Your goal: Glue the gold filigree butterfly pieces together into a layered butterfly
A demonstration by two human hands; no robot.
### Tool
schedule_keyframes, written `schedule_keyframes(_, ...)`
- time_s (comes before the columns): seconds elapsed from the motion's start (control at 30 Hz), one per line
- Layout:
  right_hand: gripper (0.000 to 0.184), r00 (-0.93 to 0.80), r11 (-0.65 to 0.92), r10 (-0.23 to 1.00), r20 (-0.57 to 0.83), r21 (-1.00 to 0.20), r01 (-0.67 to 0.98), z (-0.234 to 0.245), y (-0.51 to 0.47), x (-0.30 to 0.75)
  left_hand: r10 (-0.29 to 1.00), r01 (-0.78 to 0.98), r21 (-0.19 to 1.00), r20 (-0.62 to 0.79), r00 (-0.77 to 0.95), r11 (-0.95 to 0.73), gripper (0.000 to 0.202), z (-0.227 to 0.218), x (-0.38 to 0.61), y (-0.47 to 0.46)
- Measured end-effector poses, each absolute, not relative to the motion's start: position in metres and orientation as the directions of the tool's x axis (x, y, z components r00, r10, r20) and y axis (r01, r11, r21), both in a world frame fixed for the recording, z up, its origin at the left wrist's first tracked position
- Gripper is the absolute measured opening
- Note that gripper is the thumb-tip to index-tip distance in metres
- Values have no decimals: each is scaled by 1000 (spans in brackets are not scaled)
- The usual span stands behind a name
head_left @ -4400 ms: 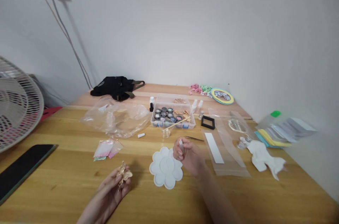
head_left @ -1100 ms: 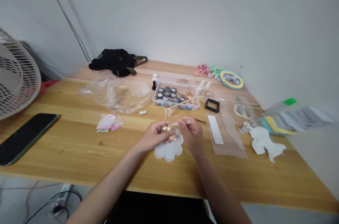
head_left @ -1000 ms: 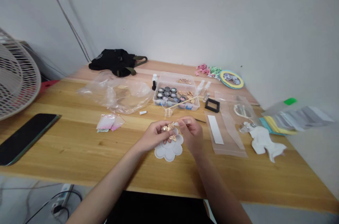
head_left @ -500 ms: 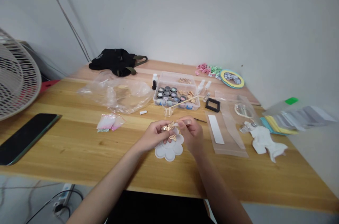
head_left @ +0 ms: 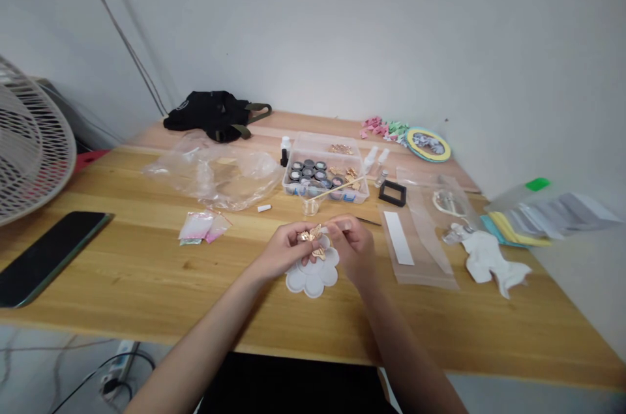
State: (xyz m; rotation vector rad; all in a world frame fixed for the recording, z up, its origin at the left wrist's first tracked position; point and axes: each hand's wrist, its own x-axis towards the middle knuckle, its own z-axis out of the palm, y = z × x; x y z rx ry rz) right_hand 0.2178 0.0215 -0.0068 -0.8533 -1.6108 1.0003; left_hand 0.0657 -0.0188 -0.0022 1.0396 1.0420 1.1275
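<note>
Pinched between thumb and fingers of my left hand (head_left: 287, 246) is a gold butterfly ornament (head_left: 319, 251), its wings facing up. My right hand (head_left: 355, 251) is closed round a small clear tube (head_left: 347, 225), whose white tip points at the butterfly's upper right wing. Whether the tip touches the metal I cannot tell. Below both hands lies a white flower-shaped palette (head_left: 312, 282), partly covered by my left fingers. A small white cap (head_left: 264, 208) rests on the table beyond my left hand.
Behind the hands stands a clear plastic box (head_left: 325, 166) of small round pots and gold pieces. A stick leans over a small clear cup (head_left: 310, 207). A black frame (head_left: 392, 193) and plastic sleeves (head_left: 430, 274) lie right; a phone (head_left: 51, 257) and fan (head_left: 32, 140) are left.
</note>
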Motion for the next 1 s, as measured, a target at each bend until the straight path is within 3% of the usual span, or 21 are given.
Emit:
schedule_keyframes(0.43, 14, -197, 344, 920, 339, -939, -7, -8, 24, 215, 986, -196, 971, -116, 118, 138, 43, 0, 67, -20)
schedule_keyframes(0.6, 21, -171, 64, 979, 113, -962, -267, 1, 24, 211, 988, -204, 970, -113, 105, 133, 46, -2, 67, -19)
schedule_keyframes(0.73, 24, -234, -181, 969, -78, -869, -460, 8, 26, 211, 989, -212, 969, -113, 92, 131, 47, -3, 66, -19)
schedule_keyframes(1.0, 18, -428, -389, 893, -140, -718, -577, 8, 30, 218, 991, -225, 967, -105, 83, 121, 43, -3, 66, -19)
